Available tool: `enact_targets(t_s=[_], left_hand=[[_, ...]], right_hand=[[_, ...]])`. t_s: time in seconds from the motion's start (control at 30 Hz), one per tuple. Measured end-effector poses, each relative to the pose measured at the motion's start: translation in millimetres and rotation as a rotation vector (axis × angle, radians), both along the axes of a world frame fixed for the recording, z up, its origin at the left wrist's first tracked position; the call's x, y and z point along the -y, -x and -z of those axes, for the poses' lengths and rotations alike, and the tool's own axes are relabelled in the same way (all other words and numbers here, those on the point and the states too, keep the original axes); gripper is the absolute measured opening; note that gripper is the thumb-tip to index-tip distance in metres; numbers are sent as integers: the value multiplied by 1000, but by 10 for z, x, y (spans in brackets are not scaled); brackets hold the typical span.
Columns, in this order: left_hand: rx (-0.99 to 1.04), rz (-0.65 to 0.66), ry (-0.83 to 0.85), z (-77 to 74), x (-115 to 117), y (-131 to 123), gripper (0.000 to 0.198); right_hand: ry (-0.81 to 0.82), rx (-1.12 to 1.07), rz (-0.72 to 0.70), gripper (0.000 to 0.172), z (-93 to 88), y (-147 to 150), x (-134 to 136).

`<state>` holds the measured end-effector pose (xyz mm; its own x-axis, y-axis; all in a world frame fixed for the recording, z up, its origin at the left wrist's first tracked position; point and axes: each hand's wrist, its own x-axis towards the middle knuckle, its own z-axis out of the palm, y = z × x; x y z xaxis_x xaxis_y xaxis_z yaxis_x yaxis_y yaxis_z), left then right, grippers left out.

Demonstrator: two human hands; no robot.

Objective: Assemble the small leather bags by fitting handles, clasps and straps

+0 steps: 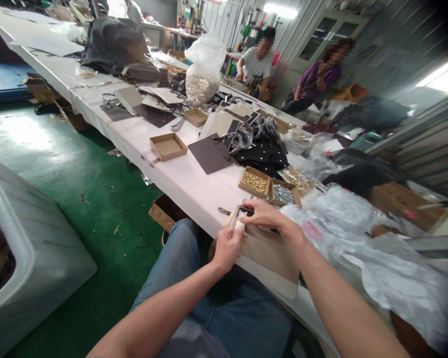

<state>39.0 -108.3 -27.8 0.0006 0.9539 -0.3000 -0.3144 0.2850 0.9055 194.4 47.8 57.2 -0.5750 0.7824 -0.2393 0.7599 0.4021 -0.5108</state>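
Observation:
At the table's near edge my two hands meet over a beige panel [271,250]. A small white piece [240,222] stands between my left thumb and fingers; my left hand [227,247] is closed on it. My right hand [264,216] comes from the other side, its fingers closed at a dark strip [246,211] beside the white piece. Whether strip and panel are joined cannot be seen. A small metal tool [224,211] lies just left of the hands. Beyond them sit a box of gold-coloured studs [254,181] and a box of silver-coloured studs [282,193].
An open cardboard tray [168,146], a dark brown panel [211,153] and a bag of small pale parts [203,82] are farther along the table [205,191]. Plastic bags [339,209] crowd the right. A large pale bin [41,233] stands left. Two people work beyond.

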Motion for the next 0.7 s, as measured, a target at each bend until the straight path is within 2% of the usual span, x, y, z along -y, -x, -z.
enact_targets(t_s=[0.17, 0.3, 0.4, 0.57, 0.7], left_hand=[[-74, 39, -49, -86, -15, 128, 54], [-226, -10, -186, -210, 10, 193, 51], [-293, -24, -212, -277, 30, 196, 55], [-311, -29, -165, -277, 39, 176, 58], [-375, -38, -200, -276, 54, 162, 71]], right_hand=[[-60, -6, -10, 29, 29, -12, 83], [2, -88, 33, 33, 65, -28, 134], [63, -137, 62, 34, 77, -56, 129], [200, -207, 106, 46, 72, -117, 64], [193, -217, 116, 48, 86, -161, 22]])
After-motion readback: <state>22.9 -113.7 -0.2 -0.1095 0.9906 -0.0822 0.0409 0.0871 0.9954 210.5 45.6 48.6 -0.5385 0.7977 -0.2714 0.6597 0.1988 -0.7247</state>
